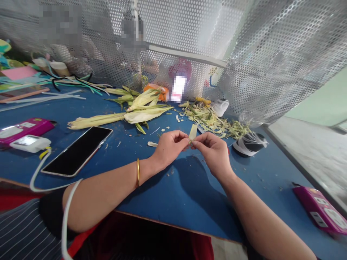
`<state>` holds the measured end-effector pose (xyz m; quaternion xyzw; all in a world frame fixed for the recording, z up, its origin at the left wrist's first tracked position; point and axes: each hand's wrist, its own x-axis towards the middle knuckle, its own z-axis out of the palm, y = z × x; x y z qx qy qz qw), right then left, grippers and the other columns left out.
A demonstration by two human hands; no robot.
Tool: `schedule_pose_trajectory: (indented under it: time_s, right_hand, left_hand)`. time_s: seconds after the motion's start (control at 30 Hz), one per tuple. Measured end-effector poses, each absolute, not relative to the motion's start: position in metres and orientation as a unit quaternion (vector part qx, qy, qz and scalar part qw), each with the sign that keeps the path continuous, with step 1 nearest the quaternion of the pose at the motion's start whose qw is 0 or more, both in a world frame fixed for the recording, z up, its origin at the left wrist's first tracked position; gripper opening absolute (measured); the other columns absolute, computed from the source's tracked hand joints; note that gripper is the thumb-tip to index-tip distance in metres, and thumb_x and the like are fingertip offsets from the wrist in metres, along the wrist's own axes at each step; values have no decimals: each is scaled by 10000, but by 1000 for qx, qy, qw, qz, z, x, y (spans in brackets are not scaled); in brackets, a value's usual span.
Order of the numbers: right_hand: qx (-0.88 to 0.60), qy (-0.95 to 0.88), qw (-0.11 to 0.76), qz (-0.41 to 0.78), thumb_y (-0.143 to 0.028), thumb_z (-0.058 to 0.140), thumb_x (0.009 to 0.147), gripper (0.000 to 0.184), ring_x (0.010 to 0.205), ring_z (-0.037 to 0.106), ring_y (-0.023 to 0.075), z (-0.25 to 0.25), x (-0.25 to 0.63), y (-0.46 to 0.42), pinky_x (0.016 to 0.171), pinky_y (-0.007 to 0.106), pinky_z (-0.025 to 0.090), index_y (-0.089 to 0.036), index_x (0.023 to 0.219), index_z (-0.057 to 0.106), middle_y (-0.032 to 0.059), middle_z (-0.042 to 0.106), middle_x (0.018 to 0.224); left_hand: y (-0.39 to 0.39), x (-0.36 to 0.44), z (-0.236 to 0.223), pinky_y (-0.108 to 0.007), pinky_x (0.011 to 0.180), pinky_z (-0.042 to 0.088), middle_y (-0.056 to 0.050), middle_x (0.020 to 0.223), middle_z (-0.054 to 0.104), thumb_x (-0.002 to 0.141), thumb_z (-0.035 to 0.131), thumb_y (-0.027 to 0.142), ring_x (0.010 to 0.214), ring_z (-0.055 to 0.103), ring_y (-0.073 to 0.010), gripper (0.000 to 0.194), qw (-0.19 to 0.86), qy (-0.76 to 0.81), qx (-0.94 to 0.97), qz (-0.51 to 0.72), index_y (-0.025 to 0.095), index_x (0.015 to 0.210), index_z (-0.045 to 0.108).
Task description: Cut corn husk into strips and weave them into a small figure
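Both hands meet over the middle of the blue table (168, 195). A small pale strip of corn husk (193, 132) stands up between the fingertips. My left hand (173, 146), with a gold bangle on the wrist, pinches its lower end from the left. From the right, my right hand (213, 150) pinches the same end with thumb and forefinger. Behind the hands lies a heap of husk scraps (208, 117), and whole corn husks (143, 108) lie to the left of it. A white scrap (152, 144) rests beside my left hand.
A phone (78, 151) lies left of my left arm, near a purple power strip (27, 130) with a charger and white cable. A black roll in plastic (249, 144) sits right of my hands. Another purple strip (321, 209) is at far right. Perforated metal mesh (184, 29) stands behind.
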<state>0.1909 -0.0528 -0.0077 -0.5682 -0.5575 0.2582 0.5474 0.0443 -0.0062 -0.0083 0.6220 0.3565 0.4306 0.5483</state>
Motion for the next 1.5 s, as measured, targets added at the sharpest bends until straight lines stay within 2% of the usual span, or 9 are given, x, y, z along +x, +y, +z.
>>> schedule_pose_trajectory:
  time_s: [0.3,0.43,0.6,0.73,0.83,0.93,1.2,1.37,1.5]
  right_hand:
    - [-538,-510,598,305,-284,736,698,307,554,628,151,-5,187,-51,564,287,479,-215,931,549,-53,652,608]
    - [-547,-521,581,303,-317,724,712,250,547,622,149,-6,188,-50,562,290,476,-199,878,578,-45,636,598]
    - [-543,-532,580,293,-314,681,776,264,553,618,152,-8,186,-52,579,292,482,-212,974,540,-64,609,600]
    - [-558,-611,530,186,-274,609,856,240,658,640,171,-8,187,-56,651,306,484,-235,1070,508,-35,638,705]
    - [-552,-702,448,45,-236,556,898,78,765,643,191,-8,190,-59,733,329,460,-248,972,574,9,679,817]
    - [-543,-733,408,-26,-213,497,935,117,762,635,196,-8,191,-60,736,332,441,-247,893,601,21,695,817]
    - [-543,-722,429,-1,-240,507,939,145,767,632,197,-9,191,-60,733,321,455,-254,851,621,12,686,801]
    - [-518,-740,429,2,-204,489,946,183,777,626,196,-7,192,-62,734,320,455,-258,865,644,14,689,808]
    - [-514,-744,427,11,-203,501,946,167,787,625,196,-7,190,-62,757,330,453,-255,868,639,15,697,829]
  left_hand:
    - [-7,40,-8,-250,645,486,-24,741,695,763,637,260,669,606,-130,101,467,352,695,418,166,773,671]
    - [-6,40,-8,-256,646,493,-29,748,699,771,634,253,673,617,-135,99,457,357,704,410,163,784,673]
    - [-8,42,-7,-250,627,500,4,659,642,769,640,273,615,585,-115,121,540,363,638,413,162,723,640]
    - [-10,44,-1,-232,615,491,19,609,610,764,644,249,579,562,-92,139,629,373,545,411,157,666,608]
    - [-10,43,0,-228,601,484,15,596,605,771,635,236,559,555,-87,160,663,382,504,402,156,639,592]
    - [-9,42,-1,-226,590,480,6,603,614,770,629,223,550,560,-86,155,696,379,480,377,154,635,599]
    - [-9,41,0,-244,605,494,-10,611,619,742,623,214,559,569,-100,104,747,356,431,360,146,664,626]
    - [-10,41,1,-241,574,468,-14,652,623,737,711,358,589,559,-103,237,751,344,445,347,139,691,631]
    - [-9,44,-2,-238,594,467,8,614,598,747,707,306,570,543,-91,203,731,363,451,361,150,671,603]
